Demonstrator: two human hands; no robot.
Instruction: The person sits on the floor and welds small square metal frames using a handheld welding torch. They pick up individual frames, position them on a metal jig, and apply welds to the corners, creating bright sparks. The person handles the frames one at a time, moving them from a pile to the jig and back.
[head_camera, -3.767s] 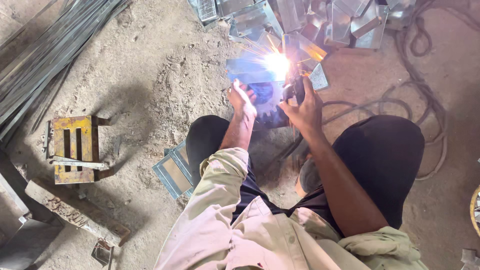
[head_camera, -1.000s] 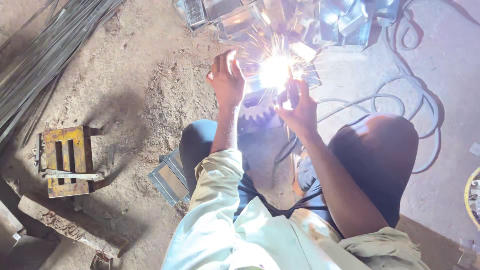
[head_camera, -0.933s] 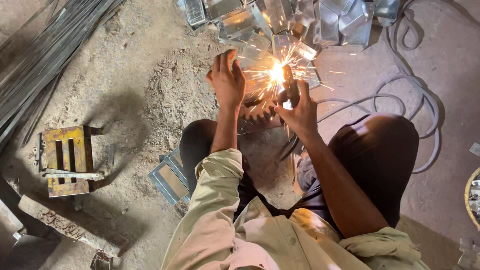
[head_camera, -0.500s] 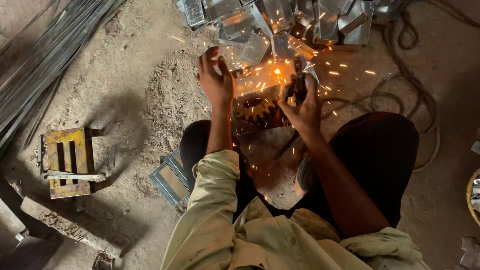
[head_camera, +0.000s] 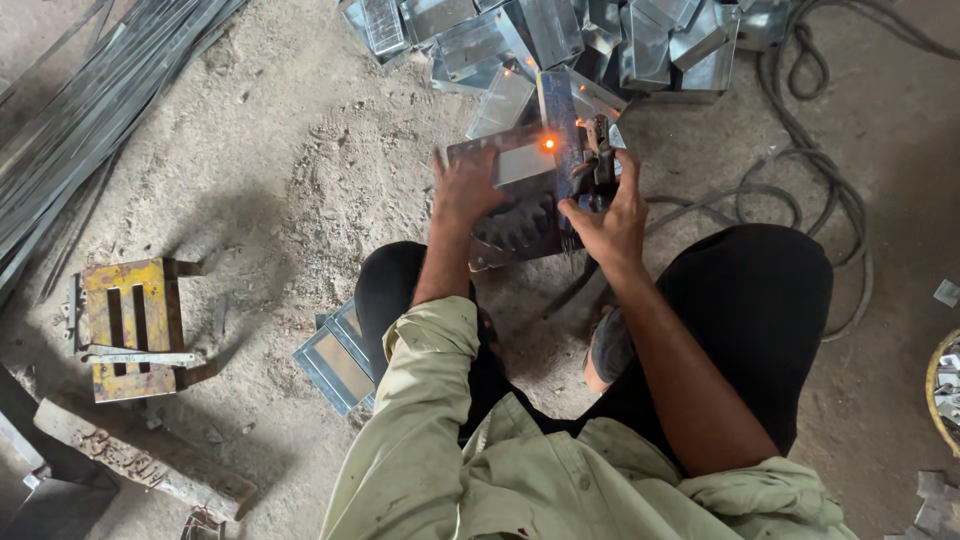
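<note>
I squat on a dusty floor. My left hand (head_camera: 462, 190) presses on a grey sheet-metal box piece (head_camera: 520, 160) that rests on a dark toothed gear (head_camera: 520, 225). A small orange glowing spot (head_camera: 548, 143) shows on the piece's upper edge. My right hand (head_camera: 610, 215) grips a dark welding electrode holder (head_camera: 598, 150) just right of that spot, its tip close to the metal.
A heap of similar grey metal boxes (head_camera: 600, 35) lies ahead. Black cables (head_camera: 800, 140) loop at right. Long metal strips (head_camera: 90, 110) lie at left, with a yellow metal jig (head_camera: 125, 325), a wooden block (head_camera: 140, 465) and flat frames (head_camera: 340, 360) nearby.
The bright arc and flying sparks have died down to one glowing spot. My left hand has come down onto the metal piece; my right hand still holds the holder at the joint.
</note>
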